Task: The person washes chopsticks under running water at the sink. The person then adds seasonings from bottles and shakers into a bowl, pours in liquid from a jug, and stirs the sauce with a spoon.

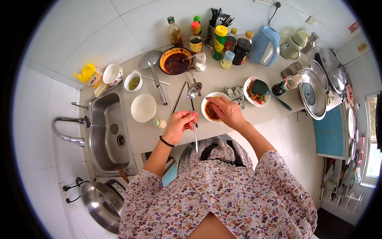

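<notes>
My left hand [181, 124] is closed around the handle of a metal ladle [194, 91]. The ladle's round head points away from me over the counter, and its handle hangs down toward my body. My right hand [230, 113] is over a white bowl [204, 114] of red chili sauce [211, 111], fingers extended and slightly bent. Whether those fingertips touch the bowl is unclear. Dark chopsticks [179, 97] lie close to the ladle. A small capped jar [159, 123] is just left of my left hand.
An empty white bowl [143, 108] stands by the sink [92, 135]. Behind are a skimmer [156, 81], a dark-rimmed bowl of red sauce [161, 61], bottles and a blue kettle [263, 46]. Rightward are a crumpled cloth [235, 95], a plate of food [249, 83] with a spatula [274, 95], and metal basins [314, 107].
</notes>
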Available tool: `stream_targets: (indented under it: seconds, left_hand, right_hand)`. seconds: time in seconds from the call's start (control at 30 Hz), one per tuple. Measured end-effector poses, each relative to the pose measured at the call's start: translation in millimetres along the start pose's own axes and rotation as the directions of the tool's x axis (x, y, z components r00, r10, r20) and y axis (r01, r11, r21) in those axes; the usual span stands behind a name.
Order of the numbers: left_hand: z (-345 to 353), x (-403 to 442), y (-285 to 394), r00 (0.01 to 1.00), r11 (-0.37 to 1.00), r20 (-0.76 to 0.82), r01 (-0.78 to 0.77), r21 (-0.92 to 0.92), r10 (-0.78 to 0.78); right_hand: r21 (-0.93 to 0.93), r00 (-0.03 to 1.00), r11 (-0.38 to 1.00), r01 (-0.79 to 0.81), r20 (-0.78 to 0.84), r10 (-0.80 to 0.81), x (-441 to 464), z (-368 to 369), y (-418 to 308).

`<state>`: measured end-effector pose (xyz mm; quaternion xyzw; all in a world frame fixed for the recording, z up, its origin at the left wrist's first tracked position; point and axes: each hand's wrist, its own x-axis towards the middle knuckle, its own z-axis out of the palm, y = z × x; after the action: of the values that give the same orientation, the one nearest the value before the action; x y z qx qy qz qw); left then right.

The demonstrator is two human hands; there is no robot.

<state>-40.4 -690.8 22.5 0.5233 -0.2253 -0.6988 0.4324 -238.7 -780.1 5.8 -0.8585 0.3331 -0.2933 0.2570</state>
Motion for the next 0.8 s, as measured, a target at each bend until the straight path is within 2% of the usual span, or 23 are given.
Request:
stream_targets:
  seconds: [0.03,0.07,0.17,0.23,0.27,0.3,0.37,0.4,0.5,0.63,0.7,0.8]
  left_hand:
    - [0.6,-0.6,3.8,1.0,0.997,0.014,-0.003,0.077,0.002]
    - [1.4,-0.4,6.7,1.0,0.993,0.013,0.006,0.121,-0.007]
    - [4.7,2.1,15.0,0.999,0.981,0.024,0.026,0.194,-0.031]
    - [10.4,2.4,21.7,0.998,0.971,0.048,0.036,0.237,-0.048]
    - [11.0,5.1,22.0,0.998,0.968,0.039,0.04,0.247,-0.052]
    - [11.6,7.7,22.2,0.998,0.965,0.031,0.048,0.26,-0.058]
    - [12.2,15.5,17.9,0.997,0.963,0.034,0.059,0.264,-0.07]
    - [13.8,19.0,17.6,0.995,0.961,0.034,0.084,0.264,-0.096]
    - [19.6,25.1,21.8,0.99,0.954,0.028,0.129,0.272,-0.142]
    - [24.4,30.9,25.3,0.975,0.95,0.033,0.204,0.238,-0.218]
    - [25.4,32.9,26.8,0.973,0.948,0.038,0.212,0.237,-0.228]
    - [29.5,36.7,26.8,0.968,0.946,0.044,0.231,0.226,-0.247]
  right_hand:
    - [-0.12,0.996,0.991,0.051,0.074,-0.042,5.2,-10.5,4.2]
    - [-0.18,0.992,0.977,0.113,0.076,-0.1,7.2,-15.9,14.1]
    - [-0.175,0.995,0.98,0.092,0.051,-0.084,-2.7,-44.7,41.4]
    - [-0.095,0.991,0.987,-0.129,-0.053,0.125,-26.8,-61.1,61.1]
    - [-0.122,0.969,0.963,-0.241,-0.084,0.232,-46.1,-58.8,80.8]
    - [-0.125,0.968,0.961,-0.247,-0.084,0.238,-66.0,-48.5,99.3]
    - [-0.074,0.876,0.877,-0.474,0.063,0.479,-99.1,-24.3,131.5]
    - [-0.113,0.853,0.857,-0.503,0.091,0.513,-100.5,-14.9,133.0]
    - [-0.145,0.86,0.849,-0.508,-0.033,0.509,-88.8,21.5,137.5]
    - [-0.164,0.834,0.82,-0.548,-0.043,0.549,-82.6,46.0,157.0]
    - [-0.074,0.857,0.854,-0.515,-0.053,0.512,-82.9,43.4,162.4]
    - [-0.048,0.838,0.837,-0.545,-0.031,0.544,-89.6,29.6,158.9]
